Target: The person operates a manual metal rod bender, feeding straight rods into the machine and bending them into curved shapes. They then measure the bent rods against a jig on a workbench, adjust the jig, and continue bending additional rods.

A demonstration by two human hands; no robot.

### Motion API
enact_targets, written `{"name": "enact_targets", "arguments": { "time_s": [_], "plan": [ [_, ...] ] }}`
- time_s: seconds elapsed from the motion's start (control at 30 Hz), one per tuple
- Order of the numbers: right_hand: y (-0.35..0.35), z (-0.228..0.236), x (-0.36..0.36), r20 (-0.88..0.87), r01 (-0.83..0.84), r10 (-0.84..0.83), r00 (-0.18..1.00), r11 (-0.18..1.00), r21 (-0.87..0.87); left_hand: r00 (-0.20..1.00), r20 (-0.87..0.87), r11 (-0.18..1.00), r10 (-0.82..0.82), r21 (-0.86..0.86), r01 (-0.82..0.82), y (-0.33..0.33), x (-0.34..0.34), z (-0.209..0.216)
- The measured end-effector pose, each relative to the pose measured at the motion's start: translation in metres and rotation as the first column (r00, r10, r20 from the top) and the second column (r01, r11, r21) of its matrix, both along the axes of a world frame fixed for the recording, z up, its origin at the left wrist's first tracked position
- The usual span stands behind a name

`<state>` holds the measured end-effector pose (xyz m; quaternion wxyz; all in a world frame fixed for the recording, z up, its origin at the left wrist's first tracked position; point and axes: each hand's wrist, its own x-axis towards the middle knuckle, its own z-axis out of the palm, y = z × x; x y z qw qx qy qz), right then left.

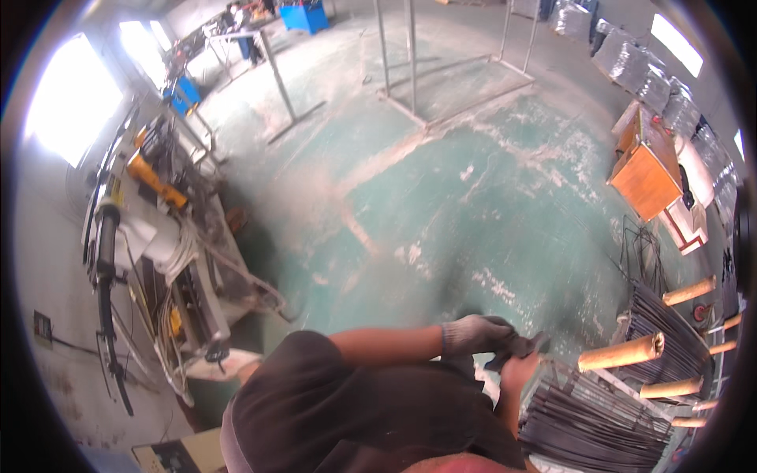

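In front of my body on the right, my two hands meet. My left hand (475,334) wears a pale knitted work glove with a darker grey finger side. Its fingers are closed on a dark grey glove (514,348) at my right hand. My right hand (519,369) is bare at the wrist and the back. The dark grey glove covers its finger end, so its fingers are hidden, and I cannot tell whether they are inside the glove or behind it.
At right, racks hold bundles of thin dark rods (595,430) beside protruding cardboard-coloured rolls (623,352). An orange-brown wooden cabinet (648,185) stands farther off. Machinery with a yellow part (156,180) lines the left wall. A metal frame (426,122) stands on the worn green floor (441,213).
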<state>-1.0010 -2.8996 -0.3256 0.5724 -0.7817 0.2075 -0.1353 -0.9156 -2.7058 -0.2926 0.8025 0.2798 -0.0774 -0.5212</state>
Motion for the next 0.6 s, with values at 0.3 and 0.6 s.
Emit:
{"name": "enact_targets", "arguments": {
  "time_s": [0.3, 0.6],
  "plan": [
    [-0.068, -0.026, 0.208, -0.05, -0.04, 0.032, 0.998, 0.985, -0.166, 0.968, 0.244, 0.952, -0.066, 0.307, -0.013, -0.098, 0.193, 0.015],
    [-0.202, 0.011, 0.35, -0.076, 0.185, -0.203, 0.976, 0.964, -0.189, 0.271, 0.936, 0.957, -0.226, 0.265, -0.115, -0.239, 0.335, 0.059]
  ]
}}
